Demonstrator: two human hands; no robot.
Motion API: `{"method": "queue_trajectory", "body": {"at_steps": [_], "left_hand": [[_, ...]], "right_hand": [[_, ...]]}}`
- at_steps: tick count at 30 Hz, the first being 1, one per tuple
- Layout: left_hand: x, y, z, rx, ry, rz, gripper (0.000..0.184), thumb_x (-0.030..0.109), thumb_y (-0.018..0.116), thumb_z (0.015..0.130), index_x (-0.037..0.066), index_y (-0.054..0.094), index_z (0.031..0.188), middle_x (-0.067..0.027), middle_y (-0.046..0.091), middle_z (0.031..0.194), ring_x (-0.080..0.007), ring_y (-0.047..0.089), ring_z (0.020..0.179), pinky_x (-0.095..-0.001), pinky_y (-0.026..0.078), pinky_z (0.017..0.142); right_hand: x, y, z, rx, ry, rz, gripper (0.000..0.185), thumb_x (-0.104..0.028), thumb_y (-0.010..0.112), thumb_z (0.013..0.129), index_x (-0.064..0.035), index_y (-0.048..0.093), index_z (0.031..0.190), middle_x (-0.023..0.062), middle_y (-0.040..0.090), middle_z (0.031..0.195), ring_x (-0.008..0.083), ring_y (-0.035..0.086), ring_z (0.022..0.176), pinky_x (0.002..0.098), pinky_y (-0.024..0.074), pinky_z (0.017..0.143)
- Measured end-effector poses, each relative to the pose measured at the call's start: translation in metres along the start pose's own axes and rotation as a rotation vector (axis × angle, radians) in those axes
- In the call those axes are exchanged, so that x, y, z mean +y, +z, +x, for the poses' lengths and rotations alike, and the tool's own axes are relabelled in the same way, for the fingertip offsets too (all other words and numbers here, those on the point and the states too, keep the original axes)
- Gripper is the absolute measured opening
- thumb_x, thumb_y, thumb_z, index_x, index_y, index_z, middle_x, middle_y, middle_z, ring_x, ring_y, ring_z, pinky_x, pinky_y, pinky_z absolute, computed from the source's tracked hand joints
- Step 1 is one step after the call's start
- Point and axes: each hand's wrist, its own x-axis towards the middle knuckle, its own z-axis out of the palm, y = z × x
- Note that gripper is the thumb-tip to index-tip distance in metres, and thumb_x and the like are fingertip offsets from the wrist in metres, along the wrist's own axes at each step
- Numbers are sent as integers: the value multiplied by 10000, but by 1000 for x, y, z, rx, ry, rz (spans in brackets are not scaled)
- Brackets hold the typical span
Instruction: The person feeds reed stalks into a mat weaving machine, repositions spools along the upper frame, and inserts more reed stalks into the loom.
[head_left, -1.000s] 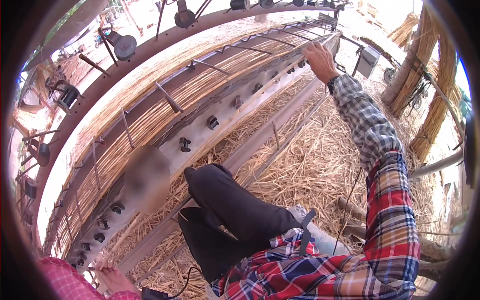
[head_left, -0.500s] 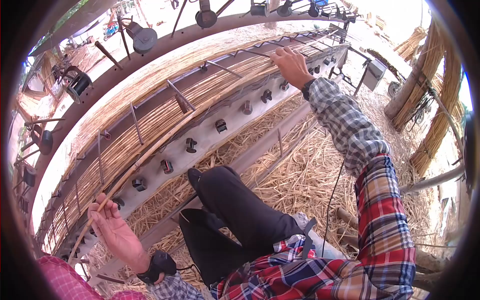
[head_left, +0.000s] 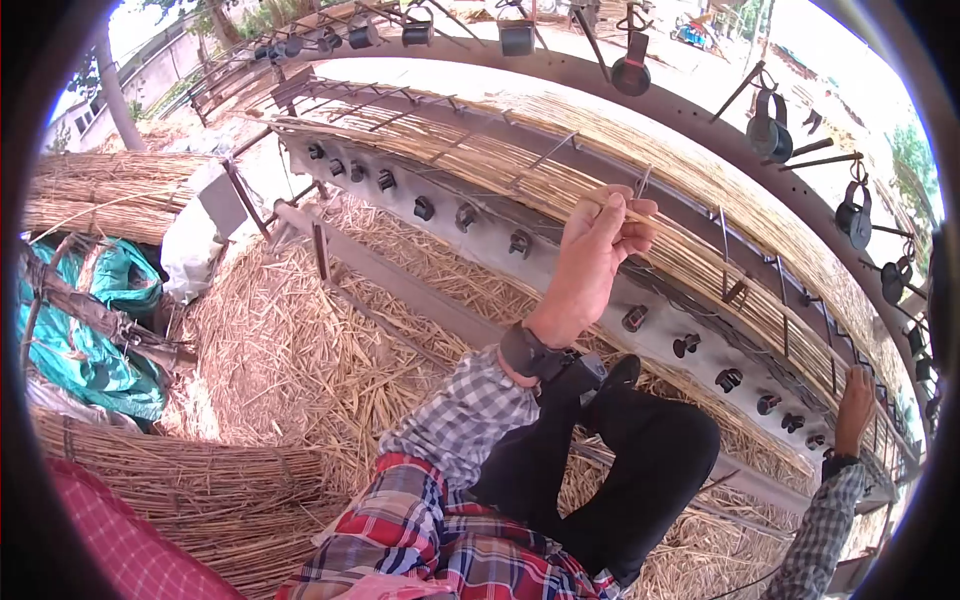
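My left hand (head_left: 592,262), with a black watch-like band at the wrist, is raised over the near edge of the reed layer. Its thumb and fingers are closed on a thin reed stalk (head_left: 668,232) that runs along the rack. Far to the right, my right hand (head_left: 855,408) reaches onto the reeds near the rack's end, its fingertips largely hidden. Between and beyond the hands lies the long layer of straw-coloured reeds (head_left: 545,185), crossed by thin metal rods (head_left: 543,158). Dark spools (head_left: 519,242) line the pale strip along the near side.
More spools (head_left: 631,68) hang along the curved far beam (head_left: 690,105). Loose straw (head_left: 300,330) covers the ground by my legs. Bundled reeds (head_left: 190,490), a green sheet (head_left: 95,345) and a grey box (head_left: 222,200) stand at left. A metal beam (head_left: 420,285) runs along the near side.
The view has swung left, toward the rack's other end. Both hands appear farther right in the picture. My left hand still pinches a reed stalk.
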Motion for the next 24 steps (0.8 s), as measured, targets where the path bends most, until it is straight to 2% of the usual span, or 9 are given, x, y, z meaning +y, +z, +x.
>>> {"method": "queue_trajectory", "body": {"at_steps": [1,3,6,12,15,17,22,24], "left_hand": [[6,-5,4,6,13,3,233,223,462,1001,53,461,1161,-122,613,1054,-142,602,853,-279,503,772],[16,-16,14,108,45,22,233,242,507,981,45,467,1098,-145,613,1050,-198,613,917,-332,508,841],[28,-31,31,161,56,47,240,231,538,963,34,437,1055,-155,602,1028,-220,612,938,-349,511,874],[29,-42,64,113,25,100,234,196,574,939,7,451,1001,-156,591,1008,-245,610,970,-353,512,900],[15,-57,90,82,-44,53,192,159,553,944,-10,481,1000,-159,584,1006,-258,610,978,-369,509,921],[10,-67,101,58,-133,-16,147,132,497,965,-7,482,1009,-167,581,1009,-273,609,994,-385,510,932],[4,-72,102,110,-75,49,162,152,426,994,0,475,1021,-191,589,1013,-271,618,972,-386,530,898],[9,-69,95,126,-63,63,174,158,404,1002,0,472,1025,-203,599,1011,-266,629,944,-378,545,869]], "right_hand": [[1,3,3,-14,17,0,117,-156,508,923,-44,542,911,118,586,876,316,572,858,442,427,685],[4,10,8,-49,52,10,133,-169,498,938,-45,537,908,132,590,887,331,576,825,444,433,663],[9,27,12,-55,53,43,142,-176,492,941,-45,537,911,143,592,892,338,575,840,449,436,678],[15,48,30,-166,99,32,162,-157,483,940,-31,575,986,179,614,910,365,579,853,469,439,702],[12,53,37,-166,42,43,204,-173,484,943,-35,582,1058,237,618,838,420,597,761,507,436,651],[7,53,40,-205,47,121,203,-169,483,942,-46,582,1070,239,618,851,418,599,772,501,436,646],[4,49,41,-220,71,201,197,-154,475,939,-72,580,1084,243,619,890,420,601,804,497,430,641],[-1,39,42,-292,164,137,187,-138,480,928,-49,570,1066,238,621,895,425,601,804,506,425,647]]}}
